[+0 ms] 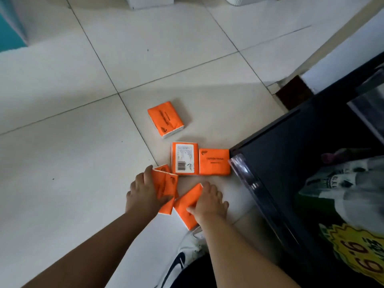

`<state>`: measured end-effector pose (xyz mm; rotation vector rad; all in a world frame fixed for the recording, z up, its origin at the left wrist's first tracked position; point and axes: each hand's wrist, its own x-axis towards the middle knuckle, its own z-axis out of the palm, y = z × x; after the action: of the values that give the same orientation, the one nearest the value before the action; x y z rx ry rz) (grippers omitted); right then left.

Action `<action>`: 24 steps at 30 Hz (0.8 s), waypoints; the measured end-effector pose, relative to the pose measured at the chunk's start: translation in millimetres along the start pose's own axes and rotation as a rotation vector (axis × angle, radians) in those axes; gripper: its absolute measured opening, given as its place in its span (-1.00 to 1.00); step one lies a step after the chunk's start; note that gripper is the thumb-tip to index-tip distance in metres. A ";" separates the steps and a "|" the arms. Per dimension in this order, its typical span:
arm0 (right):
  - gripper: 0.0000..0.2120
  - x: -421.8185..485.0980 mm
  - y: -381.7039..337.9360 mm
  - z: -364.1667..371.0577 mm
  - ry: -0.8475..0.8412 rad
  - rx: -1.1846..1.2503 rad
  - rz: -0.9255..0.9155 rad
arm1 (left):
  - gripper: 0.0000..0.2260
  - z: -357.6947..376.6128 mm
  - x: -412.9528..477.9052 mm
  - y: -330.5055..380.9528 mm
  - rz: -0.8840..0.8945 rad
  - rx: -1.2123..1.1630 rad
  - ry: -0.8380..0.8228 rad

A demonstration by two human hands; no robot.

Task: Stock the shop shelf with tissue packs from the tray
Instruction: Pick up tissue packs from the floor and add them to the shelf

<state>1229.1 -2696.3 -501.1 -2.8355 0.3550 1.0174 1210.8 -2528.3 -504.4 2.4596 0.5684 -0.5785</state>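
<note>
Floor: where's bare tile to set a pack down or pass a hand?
Free: wide tile left of the left hand and far pack; tile between far pack and shelf. Narrow strip between far pack and barcode pack. Crowded at the shelf corner: barcode pack, lettered pack and the packs under the left hand and right hand bunch together.

Pale tiled floor [83, 154], dark grout lines, teal panel [9, 26] far left.

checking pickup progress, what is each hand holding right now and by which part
The left hand grips one orange tissue pack by its long edge, thumb on its face. The right hand grips a second orange tissue pack likewise.
</note>
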 end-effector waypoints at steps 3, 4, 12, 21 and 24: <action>0.05 10.5 12.4 7.2 -0.113 0.021 0.078 | 0.00 9.1 -0.5 -0.9 -0.053 0.006 0.028; 0.08 13.0 14.5 8.3 -0.146 0.019 0.091 | 0.01 11.3 -0.5 -1.1 -0.067 0.014 0.034; -0.10 13.1 15.7 7.5 -0.218 -0.017 0.113 | -0.05 13.2 -1.8 -2.6 -0.148 -0.044 0.016; -0.49 3.1 20.7 -21.9 -0.309 0.431 0.018 | -0.30 7.4 -7.8 -7.1 -0.223 -0.299 -0.028; -0.45 -3.6 23.9 -46.6 -0.348 0.529 -0.022 | -0.37 3.3 -14.3 -5.7 -0.249 -0.406 -0.058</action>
<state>1248.9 -2727.1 -463.5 -2.1492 0.4701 1.1762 1195.3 -2529.7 -502.0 2.0000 0.8818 -0.5642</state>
